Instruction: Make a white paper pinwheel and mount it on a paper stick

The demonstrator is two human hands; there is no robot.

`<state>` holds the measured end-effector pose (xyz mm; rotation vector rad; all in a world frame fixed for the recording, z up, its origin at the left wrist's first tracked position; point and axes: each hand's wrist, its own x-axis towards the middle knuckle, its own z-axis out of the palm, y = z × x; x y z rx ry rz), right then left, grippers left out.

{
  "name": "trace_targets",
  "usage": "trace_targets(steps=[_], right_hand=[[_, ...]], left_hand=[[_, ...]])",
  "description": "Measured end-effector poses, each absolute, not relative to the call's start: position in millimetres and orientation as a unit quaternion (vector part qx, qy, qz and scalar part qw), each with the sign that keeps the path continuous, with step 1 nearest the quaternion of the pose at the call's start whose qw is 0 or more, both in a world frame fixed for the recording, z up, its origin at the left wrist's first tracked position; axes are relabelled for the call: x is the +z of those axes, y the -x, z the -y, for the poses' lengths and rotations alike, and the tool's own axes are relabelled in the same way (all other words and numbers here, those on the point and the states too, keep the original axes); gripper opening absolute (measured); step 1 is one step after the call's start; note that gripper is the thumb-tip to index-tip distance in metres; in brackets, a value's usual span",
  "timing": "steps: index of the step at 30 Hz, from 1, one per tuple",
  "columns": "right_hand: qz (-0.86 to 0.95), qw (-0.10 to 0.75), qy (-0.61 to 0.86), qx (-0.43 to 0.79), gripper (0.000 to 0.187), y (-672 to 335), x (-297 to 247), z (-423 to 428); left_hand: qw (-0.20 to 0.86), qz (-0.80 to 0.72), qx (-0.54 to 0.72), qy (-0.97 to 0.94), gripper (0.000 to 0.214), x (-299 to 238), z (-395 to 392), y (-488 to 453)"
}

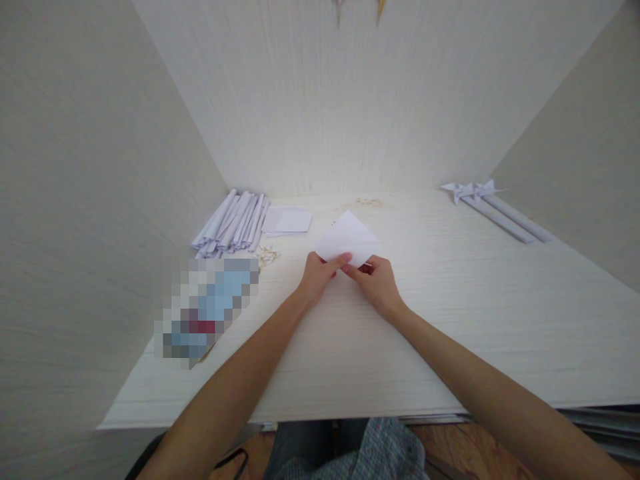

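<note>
A white square of paper point(349, 235) is held over the middle of the table, one corner pointing away from me and the near corner between my hands. My left hand point(320, 272) grips its near left edge, thumb lying on top and fingers underneath. Close beside it, my right hand point(375, 279) pinches the paper near the same corner, thumb and fingers curled together. The fingertips under the sheet are hidden. Whether the paper has a fold in it, I cannot make out.
Several rolled paper sticks point(233, 223) are stacked at the back left, beside loose paper squares point(294, 221). Small pale bits point(267, 255) lie near a blurred-out item point(215, 310). Paper pinwheels point(473, 192) on rolled sticks rest at the back right. Panels wall the table point(500, 320).
</note>
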<state>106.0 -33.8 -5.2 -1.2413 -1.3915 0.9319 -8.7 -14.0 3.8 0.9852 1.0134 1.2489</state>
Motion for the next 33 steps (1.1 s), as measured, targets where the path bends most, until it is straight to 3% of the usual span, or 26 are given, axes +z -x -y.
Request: trace_targets(steps=[7,19,24,28,33], right_hand=[[0.608,0.483,0.492,0.394,0.022,-107.1,-6.2,30.8],[0.439,0.573,0.462,0.516,0.022,-106.4,-0.5,31.9],[0.371,0.614,0.425,0.552,0.023,-107.9,5.3,31.1],[0.366,0.616,0.413,0.562,0.024,-107.5,6.0,31.3],[0.415,0.566,0.423,0.574,0.028,-107.3,3.8,32.9]], left_hand=[[0.584,-0.435,0.531,-0.433,0.033,1.7,13.7,9.6],[0.588,-0.425,0.569,-0.387,0.026,2.4,4.8,18.5],[0.625,-0.380,0.540,-0.417,0.037,1.2,10.1,14.5],[0.625,-0.375,0.525,-0.439,0.045,1.3,13.2,12.1],[0.581,-0.420,0.549,-0.430,0.030,-0.6,11.6,11.5]])
